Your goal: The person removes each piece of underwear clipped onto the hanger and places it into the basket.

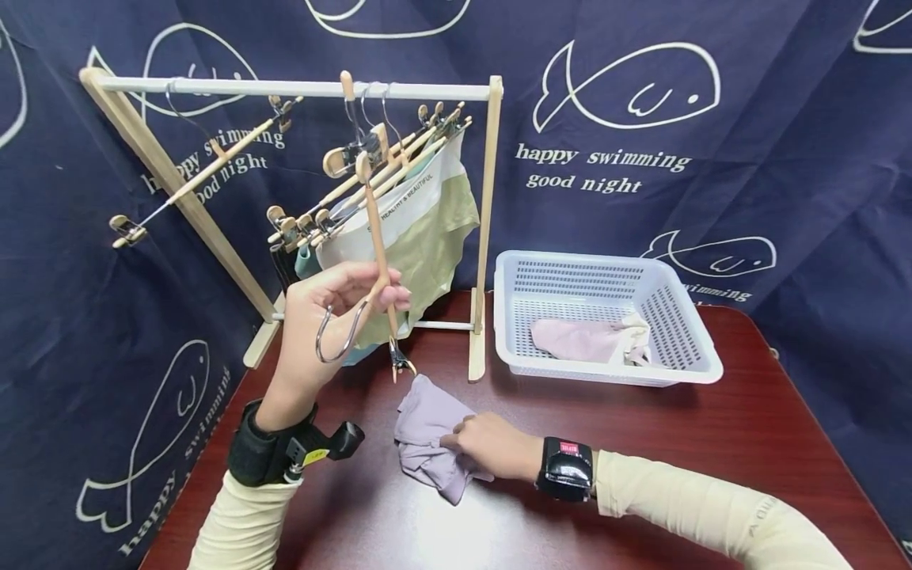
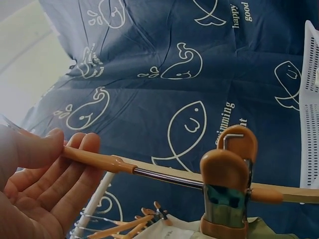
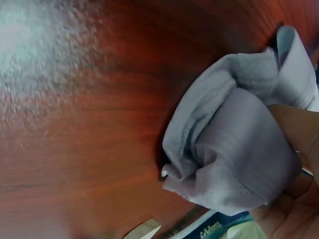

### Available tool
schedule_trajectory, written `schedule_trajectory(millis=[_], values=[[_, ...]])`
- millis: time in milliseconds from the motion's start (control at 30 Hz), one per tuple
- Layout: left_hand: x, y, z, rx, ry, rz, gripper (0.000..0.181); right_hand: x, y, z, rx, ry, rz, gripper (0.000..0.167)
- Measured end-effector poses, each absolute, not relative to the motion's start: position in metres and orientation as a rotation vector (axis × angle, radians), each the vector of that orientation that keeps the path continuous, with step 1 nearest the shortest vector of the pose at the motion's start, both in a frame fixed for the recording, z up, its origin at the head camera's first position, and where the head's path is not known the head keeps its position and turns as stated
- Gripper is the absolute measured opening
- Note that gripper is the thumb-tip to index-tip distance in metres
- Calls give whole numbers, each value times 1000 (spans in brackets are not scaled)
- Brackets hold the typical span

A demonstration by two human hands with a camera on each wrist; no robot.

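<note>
Two hands (image 1: 306, 332) (image 1: 495, 445); one held hanger (image 1: 376, 229); one rack (image 1: 488, 198); one basket (image 1: 591, 372).

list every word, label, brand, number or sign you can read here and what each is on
"happy swimming": navy-blue fabric backdrop, repeated.
"good night": same backdrop, repeated.
"HEALTHY & BEAUTIFUL": white-and-olive cloth garment; letters before it partly hidden.
Red tag on black right wristband: too small to read.
Yellow label on black left-wrist camera: too small.
Lettering on cream right sleeve: blurred.
White lettering, bottom edge of right wrist view: blurred.
</note>
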State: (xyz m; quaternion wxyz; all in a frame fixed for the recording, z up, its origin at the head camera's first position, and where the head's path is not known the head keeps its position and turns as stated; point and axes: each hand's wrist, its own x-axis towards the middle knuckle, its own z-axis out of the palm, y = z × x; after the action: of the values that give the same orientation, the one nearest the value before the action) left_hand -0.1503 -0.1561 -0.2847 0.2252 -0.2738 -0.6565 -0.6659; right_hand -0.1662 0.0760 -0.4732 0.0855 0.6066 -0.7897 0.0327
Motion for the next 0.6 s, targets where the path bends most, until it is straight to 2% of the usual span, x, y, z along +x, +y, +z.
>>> schedule_trajectory(millis=[167,267,433,600], values=[[-150,-158,-288,-734,-1844,-1809,14,-177,80,-448,1753,-2321,130,30],[-152,-158,-289,-735,-1843,-1808,15,-181,86,-420,1723,-2270,147,32],[-153,-158,-290,-737,-1835,-1805,15,-184,100,-366,1708,-2274,271,43],[-154,-158,-292,-749,-1834,-1811,15,-190,122,-318,1624,-2278,424,44]])
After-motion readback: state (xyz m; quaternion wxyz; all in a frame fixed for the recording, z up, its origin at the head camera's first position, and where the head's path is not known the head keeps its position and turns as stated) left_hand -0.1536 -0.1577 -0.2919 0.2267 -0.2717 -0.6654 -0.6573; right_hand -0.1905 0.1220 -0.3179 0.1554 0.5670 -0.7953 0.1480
